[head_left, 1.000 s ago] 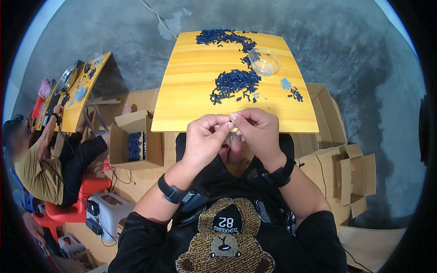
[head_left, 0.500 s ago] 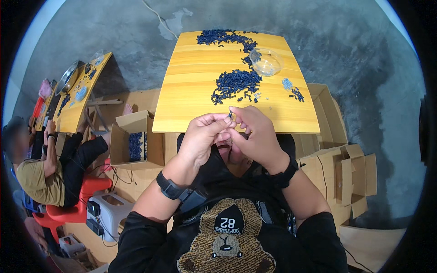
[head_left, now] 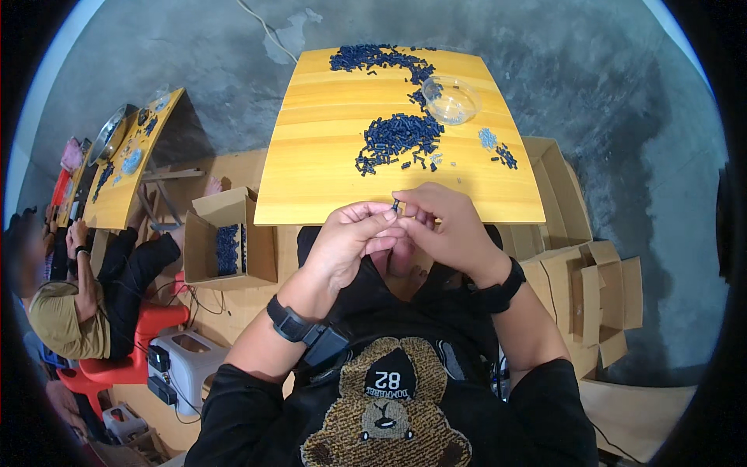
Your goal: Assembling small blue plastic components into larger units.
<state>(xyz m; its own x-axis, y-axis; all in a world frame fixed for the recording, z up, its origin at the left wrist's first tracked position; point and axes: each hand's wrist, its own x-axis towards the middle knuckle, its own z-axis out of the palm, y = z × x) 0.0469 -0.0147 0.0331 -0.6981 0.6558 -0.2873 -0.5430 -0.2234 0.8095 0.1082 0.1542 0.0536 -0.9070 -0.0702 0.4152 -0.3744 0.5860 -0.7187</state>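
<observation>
My left hand point(head_left: 349, 235) and my right hand point(head_left: 447, 226) meet just off the near edge of the wooden table point(head_left: 327, 179). Pinched between their fingertips is a small black cylindrical piece point(head_left: 395, 205), held upright; its finer detail is too small to make out. Ahead of my hands lies a big heap of similar black pieces point(head_left: 401, 134). A smaller cluster of black pieces point(head_left: 505, 156) is at the right, beside a little pile of pale, clear bits point(head_left: 487, 138). A few more clear bits point(head_left: 436, 159) lie by the heap's near edge.
A round clear plastic bowl point(head_left: 451, 105) stands past the heap, and another band of black pieces point(head_left: 366, 57) runs along the far edge. Open cardboard boxes flank the table, one point(head_left: 226, 249) holding dark pieces. At left a person point(head_left: 70, 303) sits at another table point(head_left: 148, 159).
Both hands stay together at the black piece, with the right fingers shifting slightly around it. The whole view has moved a little, so the table sits slightly higher and farther left.
</observation>
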